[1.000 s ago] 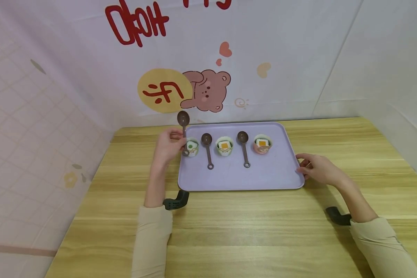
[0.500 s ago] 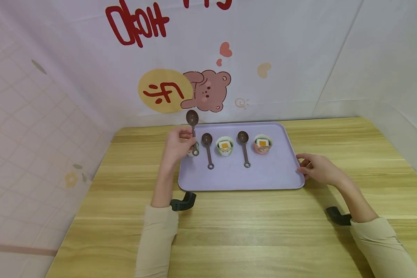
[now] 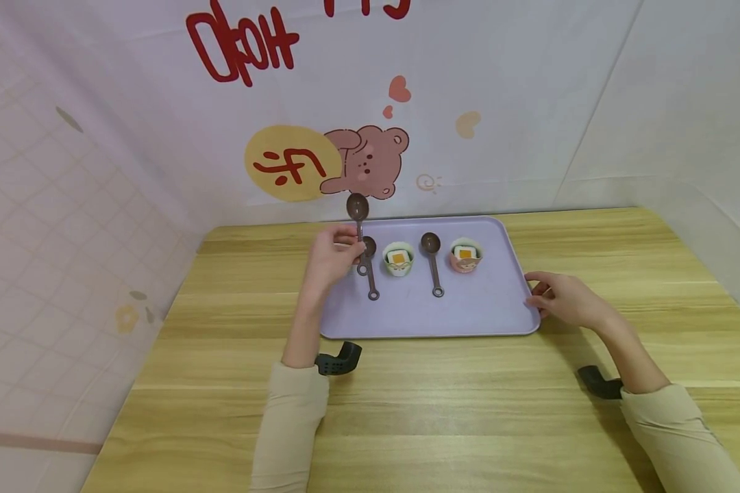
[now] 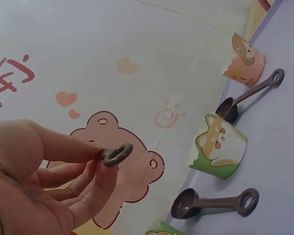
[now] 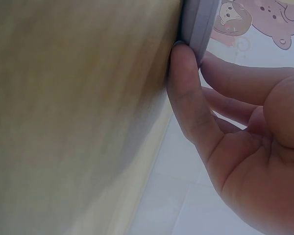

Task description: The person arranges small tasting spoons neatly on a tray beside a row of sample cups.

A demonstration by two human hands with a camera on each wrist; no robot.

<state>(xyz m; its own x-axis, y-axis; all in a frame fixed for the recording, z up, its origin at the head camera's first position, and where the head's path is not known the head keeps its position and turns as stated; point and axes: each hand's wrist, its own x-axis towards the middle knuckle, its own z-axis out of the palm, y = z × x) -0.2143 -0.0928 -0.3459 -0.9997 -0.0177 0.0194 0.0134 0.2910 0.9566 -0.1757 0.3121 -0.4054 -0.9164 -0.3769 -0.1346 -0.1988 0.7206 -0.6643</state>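
My left hand [image 3: 333, 259] pinches a brown measuring spoon [image 3: 358, 207] by its handle, bowl upward, above the left part of the lavender tray [image 3: 475, 311]. The handle's ring end [image 4: 118, 154] points at the left wrist camera. On the tray lie two more brown measuring spoons, one [image 3: 372, 281] just behind the held one, the other [image 3: 434, 263] further right. Between these stands a green-patterned paper cup [image 3: 398, 269] with a white and orange piece inside. A pink paper cup [image 3: 466, 264] holds a similar piece. My right hand [image 3: 567, 300] grips the tray's right rim [image 5: 201, 29] between thumb and finger.
Another green cup [image 4: 162, 229] at the tray's left is mostly hidden by my left hand. The tray rests on a wooden table [image 3: 444, 411], close to a white printed backdrop [image 3: 499, 157]. A black wrist mount [image 3: 340, 359] sticks out from my left wrist.
My left hand has moved right with the raised spoon, from beside the left cup to in front of the left spoon on the tray, now covering that cup. The right hand stays put.
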